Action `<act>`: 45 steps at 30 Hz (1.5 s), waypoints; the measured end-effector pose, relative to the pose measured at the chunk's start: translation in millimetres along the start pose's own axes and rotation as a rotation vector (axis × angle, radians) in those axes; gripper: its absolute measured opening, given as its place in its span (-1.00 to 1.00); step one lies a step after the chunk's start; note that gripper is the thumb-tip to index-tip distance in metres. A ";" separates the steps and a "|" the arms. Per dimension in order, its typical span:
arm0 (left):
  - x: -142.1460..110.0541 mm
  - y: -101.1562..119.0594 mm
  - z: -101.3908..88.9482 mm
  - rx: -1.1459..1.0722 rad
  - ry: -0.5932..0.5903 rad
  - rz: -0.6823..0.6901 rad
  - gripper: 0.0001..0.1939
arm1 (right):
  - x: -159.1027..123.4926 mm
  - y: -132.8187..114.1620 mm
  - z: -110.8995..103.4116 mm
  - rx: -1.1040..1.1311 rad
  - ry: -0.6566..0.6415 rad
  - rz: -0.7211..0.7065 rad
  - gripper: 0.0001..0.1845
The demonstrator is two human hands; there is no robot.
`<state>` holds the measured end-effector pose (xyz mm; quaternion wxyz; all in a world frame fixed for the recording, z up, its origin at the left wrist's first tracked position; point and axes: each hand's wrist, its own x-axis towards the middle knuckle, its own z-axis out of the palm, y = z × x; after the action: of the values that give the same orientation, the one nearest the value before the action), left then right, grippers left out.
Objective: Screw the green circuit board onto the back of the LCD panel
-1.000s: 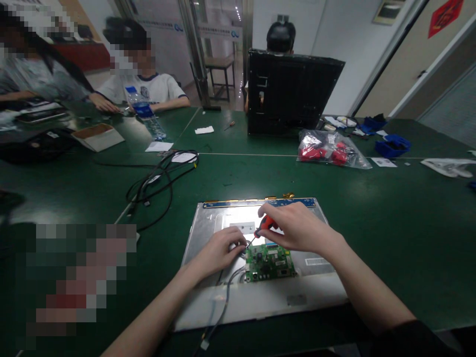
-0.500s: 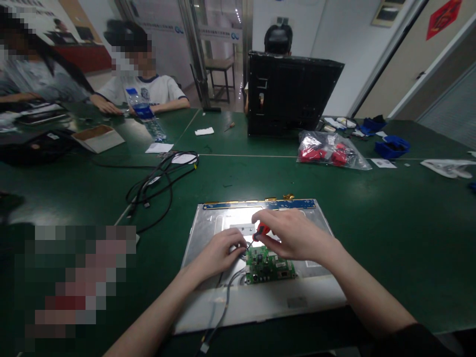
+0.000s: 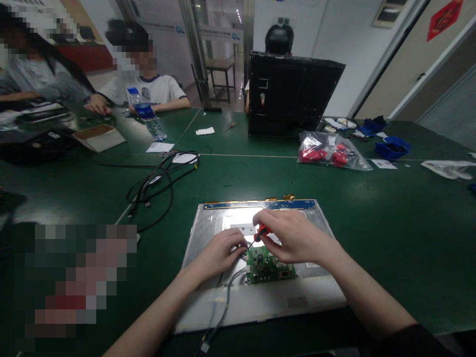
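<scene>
A silvery display panel (image 3: 260,297) lies flat in front of me, with a green circuit board (image 3: 267,267) on its back. My right hand (image 3: 293,233) is closed around the red and black handle of a screwdriver (image 3: 262,230). The tool slants down to the left, its tip at the board's upper left corner. Beside that tip, the fingertips of my left hand (image 3: 225,250) are pinched together; what they hold, if anything, is hidden. A grey cable (image 3: 227,292) runs from the board's left side over the panel's near edge to a white connector (image 3: 204,347).
Black cables (image 3: 156,183) lie coiled at the left, near a tilted water bottle (image 3: 147,114). A black monitor (image 3: 290,94) stands upright across the table (image 3: 390,238), a plastic bag of red parts (image 3: 330,151) before it. Other people sit at the far side.
My hands stay at the same corner of the board, the right hand shifting very slightly with the screwdriver. Across the table, a co-worker's hand has moved a little to the left.
</scene>
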<state>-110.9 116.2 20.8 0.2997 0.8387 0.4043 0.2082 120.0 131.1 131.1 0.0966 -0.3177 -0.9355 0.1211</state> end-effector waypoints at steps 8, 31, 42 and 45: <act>0.6 0.9 -1.1 0.023 -0.016 0.002 -0.87 | 3.9 1.3 4.6 -0.119 -0.041 0.067 -0.77; 0.7 1.1 -0.8 0.022 -0.003 -0.014 -0.86 | 3.9 1.6 7.7 -0.117 0.002 0.032 -0.75; 0.8 0.3 -0.3 0.012 -0.003 -0.004 -0.88 | -0.7 -0.4 2.0 0.034 0.013 -0.040 -0.72; 0.9 -0.1 -0.2 0.014 -0.009 -0.006 -0.89 | 1.6 -1.2 4.4 -0.001 0.015 -0.011 -0.79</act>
<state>-110.6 117.0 20.9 0.2963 0.8404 0.4071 0.2008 116.9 130.4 127.5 0.1042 -0.3133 -0.9366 0.1178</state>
